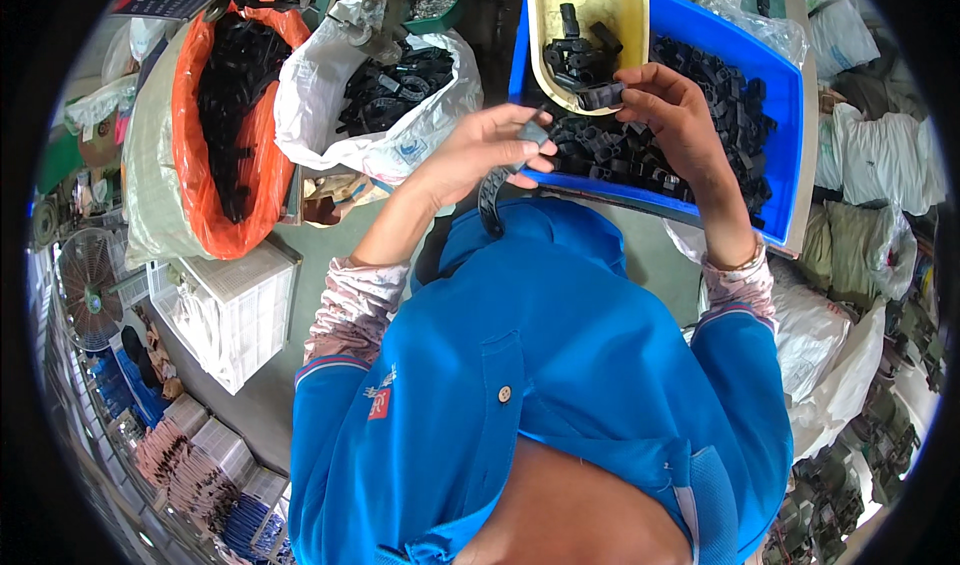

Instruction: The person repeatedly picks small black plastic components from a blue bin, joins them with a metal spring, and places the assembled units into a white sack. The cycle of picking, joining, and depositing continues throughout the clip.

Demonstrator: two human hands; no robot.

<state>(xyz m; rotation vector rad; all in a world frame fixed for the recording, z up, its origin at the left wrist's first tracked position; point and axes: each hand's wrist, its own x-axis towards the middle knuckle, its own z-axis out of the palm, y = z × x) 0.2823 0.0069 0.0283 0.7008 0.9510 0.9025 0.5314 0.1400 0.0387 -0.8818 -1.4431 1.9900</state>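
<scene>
My left hand (470, 155) is closed on a curved black plastic strip (490, 200), whose lower end hangs down in front of my blue top. The fingers of my right hand (680, 115) pinch a small black plastic piece (601, 96) at the near rim of a yellow tub (538, 25). Inside that tub lie several similar black pieces (580, 57). Under and beside it stands a blue bin (785, 155) filled with many small black parts (735, 115).
To the left, a white sack (300, 115) holds curved black parts (400, 87). Beyond it stands an orange-lined sack (270, 190) of dark parts. A green bowl (437, 17) sits behind. A white crate (240, 330) is on the floor; stuffed bags (885, 155) line the right.
</scene>
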